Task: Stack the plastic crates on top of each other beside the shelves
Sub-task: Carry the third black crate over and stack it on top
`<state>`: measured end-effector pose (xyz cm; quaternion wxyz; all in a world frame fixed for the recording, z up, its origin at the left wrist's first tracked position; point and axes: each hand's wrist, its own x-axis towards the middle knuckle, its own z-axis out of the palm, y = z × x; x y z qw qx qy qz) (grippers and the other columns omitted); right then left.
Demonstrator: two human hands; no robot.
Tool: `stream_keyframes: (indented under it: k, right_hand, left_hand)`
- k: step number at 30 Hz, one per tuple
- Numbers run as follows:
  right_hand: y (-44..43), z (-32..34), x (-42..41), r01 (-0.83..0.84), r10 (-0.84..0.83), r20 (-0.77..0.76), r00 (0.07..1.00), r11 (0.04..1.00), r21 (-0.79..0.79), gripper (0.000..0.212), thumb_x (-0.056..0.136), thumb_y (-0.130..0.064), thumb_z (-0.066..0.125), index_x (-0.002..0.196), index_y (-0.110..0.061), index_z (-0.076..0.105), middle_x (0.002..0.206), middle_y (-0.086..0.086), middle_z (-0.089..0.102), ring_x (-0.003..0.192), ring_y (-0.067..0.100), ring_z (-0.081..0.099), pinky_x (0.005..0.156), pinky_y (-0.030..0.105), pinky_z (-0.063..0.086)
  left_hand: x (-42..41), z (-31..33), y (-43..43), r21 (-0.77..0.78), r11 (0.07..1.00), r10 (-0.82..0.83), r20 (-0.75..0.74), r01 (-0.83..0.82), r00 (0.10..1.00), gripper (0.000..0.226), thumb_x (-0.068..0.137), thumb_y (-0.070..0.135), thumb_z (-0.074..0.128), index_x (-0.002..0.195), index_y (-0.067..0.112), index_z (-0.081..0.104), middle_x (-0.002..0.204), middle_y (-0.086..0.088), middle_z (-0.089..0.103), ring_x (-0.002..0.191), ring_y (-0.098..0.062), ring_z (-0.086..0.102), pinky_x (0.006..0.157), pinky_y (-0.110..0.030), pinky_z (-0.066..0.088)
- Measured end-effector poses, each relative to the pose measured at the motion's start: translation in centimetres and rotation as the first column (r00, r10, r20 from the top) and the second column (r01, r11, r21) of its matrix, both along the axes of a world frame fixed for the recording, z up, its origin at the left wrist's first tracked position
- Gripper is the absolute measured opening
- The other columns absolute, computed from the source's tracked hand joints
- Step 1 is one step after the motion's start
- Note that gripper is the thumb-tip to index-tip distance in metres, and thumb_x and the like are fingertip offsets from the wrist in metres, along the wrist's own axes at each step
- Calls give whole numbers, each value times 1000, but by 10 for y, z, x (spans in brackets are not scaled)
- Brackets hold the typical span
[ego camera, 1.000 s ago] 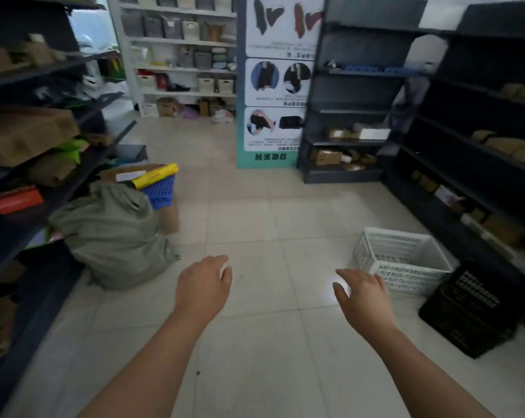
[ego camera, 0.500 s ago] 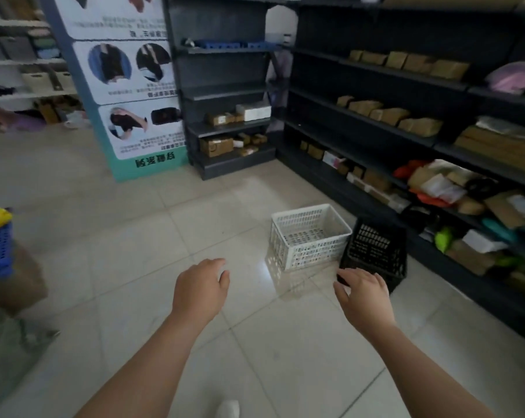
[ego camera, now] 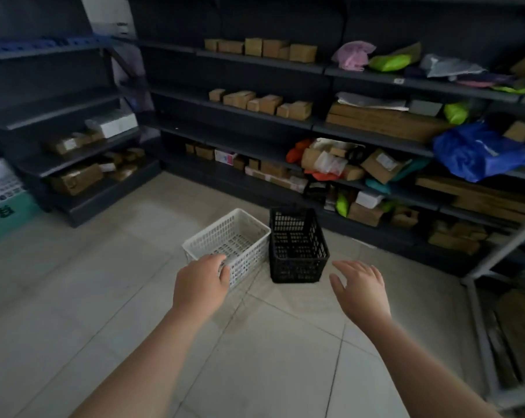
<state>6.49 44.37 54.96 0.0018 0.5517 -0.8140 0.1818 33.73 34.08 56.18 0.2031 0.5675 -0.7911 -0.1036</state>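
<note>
Two perforated plastic crates stand side by side on the tiled floor in front of the dark shelves. The white crate is on the left, low and wide. The black crate on the right is taller and touches the white one. My left hand reaches out over the white crate's near left corner, fingers curled, holding nothing. My right hand hovers with fingers spread just right of the black crate, apart from it.
Dark shelving loaded with cardboard boxes and coloured bags runs along the back and right. A second dark shelf unit stands at the left. A grey metal rack leg rises at the right. A green-based sign sits far left.
The view has swung right, so the crates now sit in the middle, closer. Both hands have come nearer the crates; the left one now overlaps the white crate's corner.
</note>
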Motion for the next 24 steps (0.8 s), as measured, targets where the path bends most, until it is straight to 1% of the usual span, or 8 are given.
stream_keyframes:
  k: [5,7,10,14,18,24]
  right_hand:
    - [-33,-9,-49,81,-81,-1,997,997,-1,31,90,-28,56,118,-17,64,121,4,66,119,26,54,108,44,28]
    - [-49,-12,-73,98,-98,0,995,995,21,32,91,-29,55,120,-18,63,122,3,65,121,26,53,109,44,28]
    - [-78,-13,-116,109,-109,2,994,993,37,35,93,-32,51,125,-19,60,128,1,61,125,23,49,112,42,24]
    - [-118,-11,-177,94,-96,20,995,994,56,37,93,-32,50,126,-19,58,130,2,60,126,23,48,113,40,24]
    - [-162,-11,-234,62,-67,68,995,995,72,37,94,-30,51,128,-16,57,132,5,58,126,24,48,108,37,31]
    - [-228,-21,-295,33,-45,93,995,992,120,39,94,-32,50,129,-16,55,133,5,57,126,25,48,106,38,36]
  left_hand:
    - [-63,-10,-58,36,993,-115,18,114,993,36,92,30,46,123,19,61,119,-3,67,109,-25,62,86,-35,49]
    - [-92,-14,-81,37,989,-145,19,144,989,37,93,30,46,125,19,59,121,-2,66,110,-23,61,88,-35,50]
    - [-137,-16,-113,33,985,-169,45,168,985,36,93,31,45,122,18,61,118,-3,67,106,-26,63,86,-38,51]
    - [-200,-13,-152,39,988,-150,61,148,987,39,94,33,43,127,20,58,122,-2,66,107,-25,63,88,-37,50]
    - [-256,-16,-190,35,991,-128,69,126,989,38,94,34,43,127,22,57,121,0,66,106,-24,63,86,-35,50]
    - [-314,-26,-244,73,993,-99,75,93,992,40,94,34,43,131,22,55,126,2,64,108,-21,63,87,-32,48]
